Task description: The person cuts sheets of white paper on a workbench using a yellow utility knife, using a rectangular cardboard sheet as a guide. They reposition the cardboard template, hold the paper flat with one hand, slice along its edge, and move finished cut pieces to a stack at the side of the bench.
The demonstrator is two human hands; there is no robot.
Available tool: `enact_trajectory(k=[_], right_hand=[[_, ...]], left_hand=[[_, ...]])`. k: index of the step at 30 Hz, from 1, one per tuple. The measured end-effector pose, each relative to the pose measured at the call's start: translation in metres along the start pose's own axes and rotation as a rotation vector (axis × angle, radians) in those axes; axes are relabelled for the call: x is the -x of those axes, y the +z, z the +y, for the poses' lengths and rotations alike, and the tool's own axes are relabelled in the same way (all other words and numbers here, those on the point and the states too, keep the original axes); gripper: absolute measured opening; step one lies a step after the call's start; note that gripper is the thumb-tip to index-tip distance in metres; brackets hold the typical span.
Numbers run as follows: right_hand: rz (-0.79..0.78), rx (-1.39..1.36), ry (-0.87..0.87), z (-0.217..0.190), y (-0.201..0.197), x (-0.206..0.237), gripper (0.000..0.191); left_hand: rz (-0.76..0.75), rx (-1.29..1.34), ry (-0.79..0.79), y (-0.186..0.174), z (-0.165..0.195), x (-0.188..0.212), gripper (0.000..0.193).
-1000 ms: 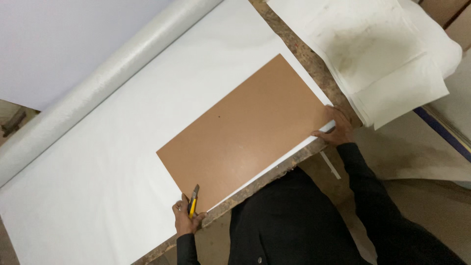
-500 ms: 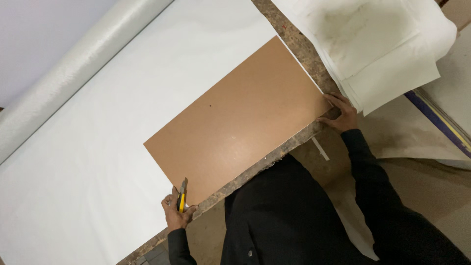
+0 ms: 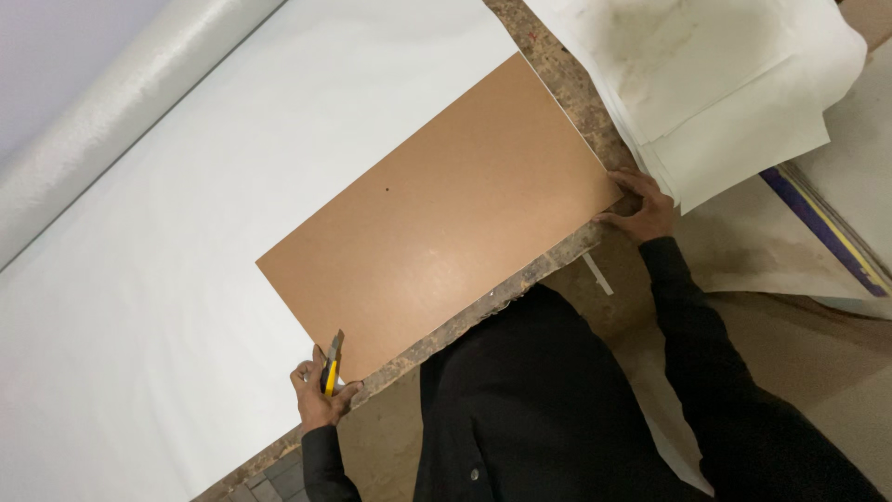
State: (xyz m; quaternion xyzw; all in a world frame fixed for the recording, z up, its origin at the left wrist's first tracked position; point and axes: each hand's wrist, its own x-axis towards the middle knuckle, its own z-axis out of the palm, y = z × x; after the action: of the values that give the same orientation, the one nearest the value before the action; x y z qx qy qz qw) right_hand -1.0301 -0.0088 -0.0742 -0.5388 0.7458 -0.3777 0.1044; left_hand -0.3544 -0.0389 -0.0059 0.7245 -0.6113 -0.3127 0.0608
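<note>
Now smooth brown board point(image 3: 437, 209) lies on white sheet point(image 3: 139, 307).

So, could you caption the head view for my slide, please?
Left hand holds a utility knife at a brown board's corner; right hand steadies it.

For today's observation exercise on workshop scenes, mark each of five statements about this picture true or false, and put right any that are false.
1. The left hand holds a yellow and black utility knife at the brown board's near corner. True.
2. The right hand rests on the roll of white material. False: it grips the board's right-hand corner at the worktable edge; the roll lies far off at the upper left.
3. The board lies on a white sheet spread over the worktable. True.
4. The board is green. False: it is plain brown.
5. Loose, stained white sheets are stacked beyond the right hand. True.
</note>
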Motion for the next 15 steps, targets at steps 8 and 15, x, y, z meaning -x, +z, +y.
enact_trajectory(k=[8,15], right_hand=[[-0.059,0.050,0.064,0.010,-0.003,0.007,0.078],[-0.133,0.170,-0.016,0.026,0.002,0.011,0.065]], left_hand=[[0.036,0.045,0.131,0.003,-0.002,-0.003,0.119],[0.130,0.035,0.208,0.008,-0.031,-0.014,0.083]])
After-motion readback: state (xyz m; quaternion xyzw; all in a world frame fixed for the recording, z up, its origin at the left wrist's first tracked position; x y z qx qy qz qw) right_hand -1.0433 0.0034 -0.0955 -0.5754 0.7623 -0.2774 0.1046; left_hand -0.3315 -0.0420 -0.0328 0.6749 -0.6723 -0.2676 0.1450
